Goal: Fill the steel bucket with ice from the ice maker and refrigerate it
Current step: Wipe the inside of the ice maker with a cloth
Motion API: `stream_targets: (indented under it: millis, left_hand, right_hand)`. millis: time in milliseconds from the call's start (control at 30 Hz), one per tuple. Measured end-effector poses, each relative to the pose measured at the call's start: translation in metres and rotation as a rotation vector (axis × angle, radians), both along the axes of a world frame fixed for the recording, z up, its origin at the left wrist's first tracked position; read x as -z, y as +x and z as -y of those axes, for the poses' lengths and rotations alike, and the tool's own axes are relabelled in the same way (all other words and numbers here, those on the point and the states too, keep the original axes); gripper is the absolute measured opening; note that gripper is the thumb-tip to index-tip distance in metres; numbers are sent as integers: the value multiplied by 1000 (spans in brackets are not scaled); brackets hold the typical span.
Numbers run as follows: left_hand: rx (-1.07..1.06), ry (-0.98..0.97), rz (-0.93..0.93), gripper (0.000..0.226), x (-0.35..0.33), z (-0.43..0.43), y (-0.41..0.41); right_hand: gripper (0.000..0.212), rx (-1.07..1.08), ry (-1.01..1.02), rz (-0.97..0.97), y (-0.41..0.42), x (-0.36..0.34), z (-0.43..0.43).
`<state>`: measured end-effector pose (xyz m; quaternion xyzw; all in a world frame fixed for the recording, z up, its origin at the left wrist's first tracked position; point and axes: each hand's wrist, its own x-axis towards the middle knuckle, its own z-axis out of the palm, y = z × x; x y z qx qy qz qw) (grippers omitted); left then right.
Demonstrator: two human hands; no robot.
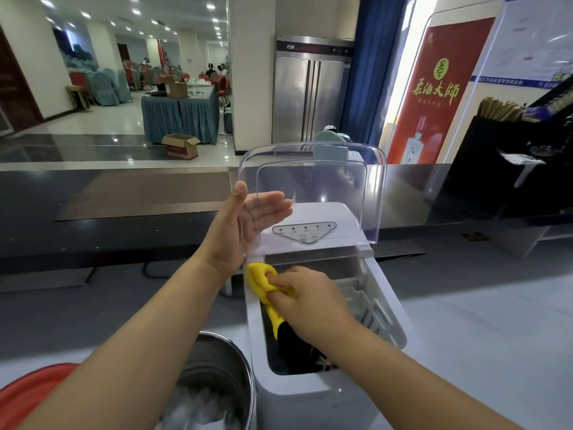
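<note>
**Lid held up, cloth inside the ice maker**

A pale grey counter (465,336) fills the near part of the scene, with a dark glossy ledge behind it. Far beyond, slightly right of centre, stands a two-door stainless refrigerator (310,88) with its doors closed, and a red banner (434,94) stands to its right.

The white ice maker (310,398) sits on the counter near the centre. Its clear lid (313,169) is tipped up and back, standing above the control panel (305,232). The open top shows a white slotted ice basket (362,302) on the right side of the compartment.

The steel bucket (217,361) stands just to the left of the ice maker, at the near edge, with ice (198,408) lying in its bottom. A red tub (28,392) shows at the near left corner, partly hidden by the left forearm.

The left hand (238,231) is at the lid's left wall. Its thumb points up on the outside, while its fingers lie straight and close together behind the clear plastic.

The right hand (307,299) reaches into the open compartment, its fingers curled and bunching a yellow cloth (260,277) against the near left inner rim.
</note>
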<state>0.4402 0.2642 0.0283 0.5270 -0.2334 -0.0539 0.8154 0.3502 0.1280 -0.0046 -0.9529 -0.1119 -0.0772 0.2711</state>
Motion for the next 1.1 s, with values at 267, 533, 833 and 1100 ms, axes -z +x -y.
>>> stream_targets:
  millis: [267,533,833,1100]
  left_hand:
    - [-5,-28,1,67,0,1,-1]
    - [7,-22,-2,67,0,0,-2]
    - [104,-81,-40,77,-5,-5,-3]
    - [52,-99,-30,75,-8,-5,-6]
  right_hand:
    - [50,-115,261,-340,-10,5,9]
    - [16,-256,84,-414,-11,-8,26]
    - [38,-290,-78,-62,-3,-34,3]
    - [40,-456,-143,-218,-10,-27,17]
